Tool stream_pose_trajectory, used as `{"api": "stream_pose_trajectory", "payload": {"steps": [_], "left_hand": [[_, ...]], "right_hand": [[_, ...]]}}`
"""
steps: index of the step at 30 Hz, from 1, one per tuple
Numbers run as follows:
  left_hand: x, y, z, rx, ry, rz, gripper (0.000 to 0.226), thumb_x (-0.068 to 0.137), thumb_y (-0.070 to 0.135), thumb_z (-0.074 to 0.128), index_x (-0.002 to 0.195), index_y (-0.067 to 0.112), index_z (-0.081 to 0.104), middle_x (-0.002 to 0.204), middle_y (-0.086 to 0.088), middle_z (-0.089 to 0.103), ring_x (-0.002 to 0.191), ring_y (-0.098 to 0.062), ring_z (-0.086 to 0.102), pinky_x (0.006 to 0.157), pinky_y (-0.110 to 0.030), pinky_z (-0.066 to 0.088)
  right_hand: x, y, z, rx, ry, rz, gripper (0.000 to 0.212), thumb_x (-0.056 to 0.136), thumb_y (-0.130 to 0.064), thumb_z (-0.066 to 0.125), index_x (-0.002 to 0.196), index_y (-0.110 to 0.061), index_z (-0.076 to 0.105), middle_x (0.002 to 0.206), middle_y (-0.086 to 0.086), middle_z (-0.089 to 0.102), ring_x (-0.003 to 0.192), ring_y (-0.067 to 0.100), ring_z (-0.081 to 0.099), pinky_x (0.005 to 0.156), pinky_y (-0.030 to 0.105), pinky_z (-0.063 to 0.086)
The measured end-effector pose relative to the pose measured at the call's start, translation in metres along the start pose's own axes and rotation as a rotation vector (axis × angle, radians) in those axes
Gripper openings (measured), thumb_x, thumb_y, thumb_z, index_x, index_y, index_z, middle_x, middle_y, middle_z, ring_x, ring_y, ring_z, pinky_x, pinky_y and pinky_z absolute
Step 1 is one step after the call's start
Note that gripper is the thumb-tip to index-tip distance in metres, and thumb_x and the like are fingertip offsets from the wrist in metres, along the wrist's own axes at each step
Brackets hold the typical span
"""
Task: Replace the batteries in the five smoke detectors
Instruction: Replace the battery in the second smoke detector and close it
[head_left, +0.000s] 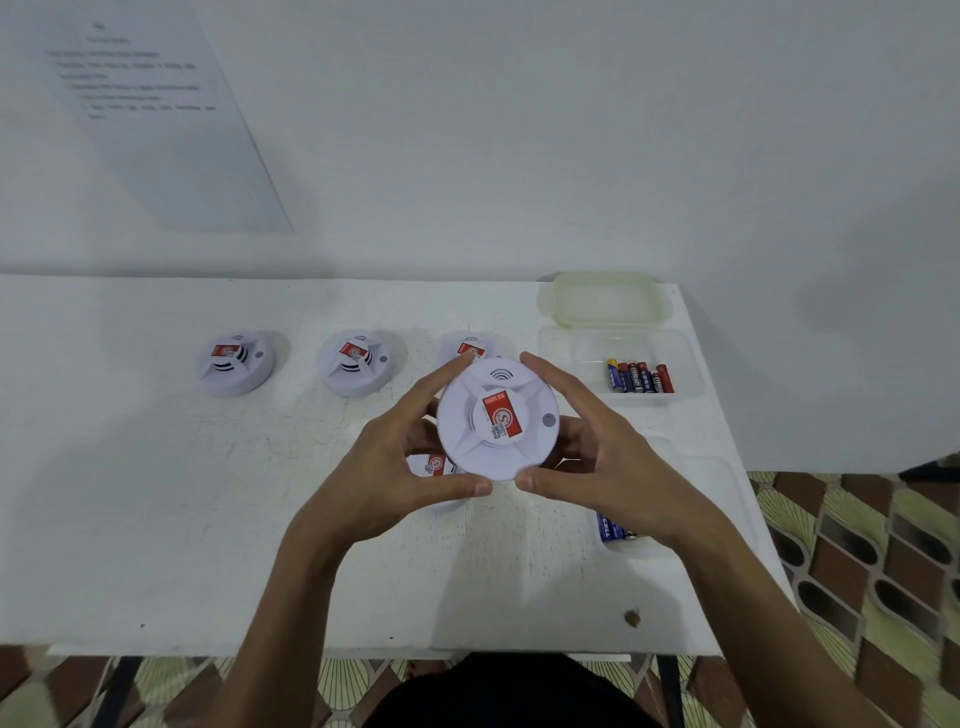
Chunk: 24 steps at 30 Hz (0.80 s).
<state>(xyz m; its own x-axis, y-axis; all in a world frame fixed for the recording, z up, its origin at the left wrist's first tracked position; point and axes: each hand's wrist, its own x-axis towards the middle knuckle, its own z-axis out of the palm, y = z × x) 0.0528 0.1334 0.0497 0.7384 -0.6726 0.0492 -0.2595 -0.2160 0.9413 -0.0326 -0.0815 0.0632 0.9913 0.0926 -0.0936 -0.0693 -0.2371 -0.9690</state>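
I hold a white round smoke detector (497, 421) with a red label above the table, face up. My left hand (402, 457) grips its left rim and my right hand (597, 452) grips its right rim, thumbs meeting at the near edge. Three more detectors lie in a row behind: one at far left (235, 362), one in the middle (358, 362), one (467, 347) partly hidden by the held unit. Another detector (434, 466) lies on the table under my left hand, mostly hidden. Several batteries (640, 376) lie in a clear tray (685, 353).
A pale green lid (605, 299) sits at the table's back right corner. A second clear tray (727, 488) near my right wrist holds a blue battery (613, 527). The white table (156, 493) ends at right above a patterned floor (872, 561). A printed sheet (145, 104) hangs on the wall.
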Motion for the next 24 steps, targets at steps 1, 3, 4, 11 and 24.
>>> {"api": "stream_pose_trajectory", "payload": {"steps": [1, 3, 4, 11, 24], "left_hand": [[0.0001, -0.0001, 0.0, 0.0, -0.001, 0.0, 0.091, 0.069, 0.028, 0.081, 0.142, 0.042, 0.029, 0.13, 0.02, 0.051, 0.114, -0.016, 0.056, 0.084, -0.022, 0.053], [0.0003, -0.0001, 0.0003, 0.001, -0.003, -0.002, 0.091, 0.069, 0.029, 0.081, 0.142, 0.041, 0.029, 0.131, 0.021, 0.051, 0.115, -0.014, 0.056, 0.084, -0.021, 0.052], [0.0004, -0.0002, 0.0003, 0.001, -0.003, -0.003, 0.091, 0.069, 0.029, 0.081, 0.142, 0.041, 0.029, 0.131, 0.022, 0.05, 0.115, -0.014, 0.056, 0.084, -0.021, 0.052], [0.0014, -0.0002, 0.0006, 0.01, -0.002, -0.008, 0.09, 0.068, 0.03, 0.08, 0.141, 0.042, 0.029, 0.13, 0.024, 0.05, 0.115, -0.013, 0.055, 0.083, -0.019, 0.051], [0.0016, -0.003, -0.0006, 0.031, -0.009, -0.015, 0.092, 0.067, 0.039, 0.08, 0.143, 0.042, 0.028, 0.132, 0.02, 0.05, 0.114, -0.014, 0.056, 0.086, -0.024, 0.053]], "right_hand": [[0.0002, 0.0003, -0.0001, 0.0, -0.002, 0.001, 0.091, 0.081, -0.012, 0.079, 0.141, -0.058, 0.029, 0.116, -0.008, 0.068, 0.099, 0.034, 0.066, 0.087, 0.042, 0.058], [0.0003, 0.0009, -0.0005, -0.003, -0.003, 0.003, 0.091, 0.081, -0.013, 0.079, 0.142, -0.057, 0.028, 0.117, -0.007, 0.068, 0.1, 0.035, 0.066, 0.088, 0.041, 0.058], [0.0006, 0.001, -0.0006, -0.003, -0.002, 0.004, 0.091, 0.081, -0.013, 0.079, 0.142, -0.057, 0.028, 0.117, -0.006, 0.068, 0.1, 0.035, 0.066, 0.088, 0.041, 0.058], [0.0019, 0.0036, -0.0014, -0.003, 0.002, 0.012, 0.092, 0.08, -0.013, 0.08, 0.14, -0.06, 0.029, 0.119, -0.003, 0.067, 0.102, 0.034, 0.066, 0.088, 0.039, 0.058], [0.0023, 0.0031, 0.0013, -0.002, 0.012, 0.017, 0.09, 0.08, -0.015, 0.08, 0.135, -0.065, 0.029, 0.116, -0.016, 0.066, 0.104, 0.03, 0.065, 0.082, 0.028, 0.059]]}}
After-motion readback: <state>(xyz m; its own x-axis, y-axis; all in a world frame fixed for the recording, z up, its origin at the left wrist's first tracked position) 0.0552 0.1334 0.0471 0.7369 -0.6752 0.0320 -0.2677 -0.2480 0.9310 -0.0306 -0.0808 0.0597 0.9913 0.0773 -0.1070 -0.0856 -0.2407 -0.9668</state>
